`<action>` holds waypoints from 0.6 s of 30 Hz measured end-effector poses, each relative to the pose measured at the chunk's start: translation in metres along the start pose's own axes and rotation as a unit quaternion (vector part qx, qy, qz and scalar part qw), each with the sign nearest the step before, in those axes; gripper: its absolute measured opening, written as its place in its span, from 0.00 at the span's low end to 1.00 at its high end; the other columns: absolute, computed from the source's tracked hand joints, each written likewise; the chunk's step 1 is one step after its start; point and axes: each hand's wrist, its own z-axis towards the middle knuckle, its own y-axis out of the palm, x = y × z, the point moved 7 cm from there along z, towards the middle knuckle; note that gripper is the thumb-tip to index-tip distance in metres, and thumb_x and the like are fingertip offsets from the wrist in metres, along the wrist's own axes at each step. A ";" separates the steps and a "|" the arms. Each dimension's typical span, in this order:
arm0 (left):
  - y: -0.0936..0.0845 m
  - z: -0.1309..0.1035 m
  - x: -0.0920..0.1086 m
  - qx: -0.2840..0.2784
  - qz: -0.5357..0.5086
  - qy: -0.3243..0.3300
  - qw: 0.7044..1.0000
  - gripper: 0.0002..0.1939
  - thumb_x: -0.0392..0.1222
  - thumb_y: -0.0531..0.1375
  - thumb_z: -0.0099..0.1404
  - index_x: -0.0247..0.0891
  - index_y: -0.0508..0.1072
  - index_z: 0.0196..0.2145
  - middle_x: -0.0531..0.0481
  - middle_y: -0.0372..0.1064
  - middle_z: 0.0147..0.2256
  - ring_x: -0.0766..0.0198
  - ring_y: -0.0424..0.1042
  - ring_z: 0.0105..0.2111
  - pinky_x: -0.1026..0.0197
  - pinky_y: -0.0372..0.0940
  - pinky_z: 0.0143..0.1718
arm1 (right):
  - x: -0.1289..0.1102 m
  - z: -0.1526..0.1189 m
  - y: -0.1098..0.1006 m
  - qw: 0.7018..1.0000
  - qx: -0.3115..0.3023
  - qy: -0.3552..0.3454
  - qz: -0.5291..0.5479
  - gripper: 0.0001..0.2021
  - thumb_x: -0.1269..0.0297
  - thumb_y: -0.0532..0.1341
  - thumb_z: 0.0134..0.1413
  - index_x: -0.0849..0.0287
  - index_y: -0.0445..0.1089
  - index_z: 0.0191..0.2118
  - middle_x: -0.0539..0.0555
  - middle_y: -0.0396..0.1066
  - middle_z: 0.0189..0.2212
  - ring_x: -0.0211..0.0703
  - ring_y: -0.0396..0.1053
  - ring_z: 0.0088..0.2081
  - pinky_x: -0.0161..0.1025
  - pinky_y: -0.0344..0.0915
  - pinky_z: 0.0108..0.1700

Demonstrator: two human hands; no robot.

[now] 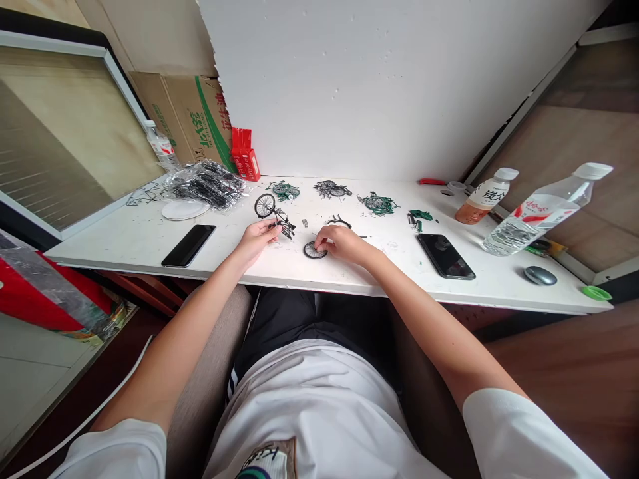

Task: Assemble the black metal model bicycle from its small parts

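Note:
My left hand (254, 241) pinches a small black model bicycle (286, 227) just above the white table, with one spoked wheel (264, 205) on its far left end. To the right of it, the closed fingertips of my right hand (345, 242) are on a loose black model wheel (310, 251), which looks flat against the tabletop. A curved black part (339, 219) lies just beyond my right hand. Between the hands, a little farther back, is a tiny part (305, 223).
Piles of green parts (379, 203) and black parts (332, 189) lie along the back. A plastic bag of black pieces (212, 185) is at left. Phones (188, 245) (446, 255) flank the hands. Bottles (544, 211) and a mouse (540, 275) stand at right.

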 end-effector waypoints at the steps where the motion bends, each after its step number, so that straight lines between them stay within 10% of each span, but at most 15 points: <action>1: 0.000 0.000 0.000 0.000 0.001 -0.001 1.000 0.30 0.47 0.81 0.51 0.33 0.81 0.49 0.47 0.77 0.37 0.68 0.69 0.32 0.60 0.64 0.39 | 0.001 0.000 0.001 1.000 -0.001 0.003 -0.004 0.16 0.83 0.60 0.58 0.57 0.82 0.39 0.55 0.83 0.39 0.46 0.78 0.43 0.39 0.68 0.45; 18: -0.001 0.001 -0.003 0.003 -0.003 0.002 1.000 0.32 0.50 0.82 0.50 0.33 0.82 0.48 0.46 0.78 0.39 0.67 0.68 0.32 0.59 0.64 0.39 | 0.008 0.001 0.007 0.998 -0.029 0.037 0.047 0.07 0.71 0.63 0.65 0.60 0.80 0.43 0.59 0.79 0.42 0.47 0.73 0.42 0.40 0.68 0.46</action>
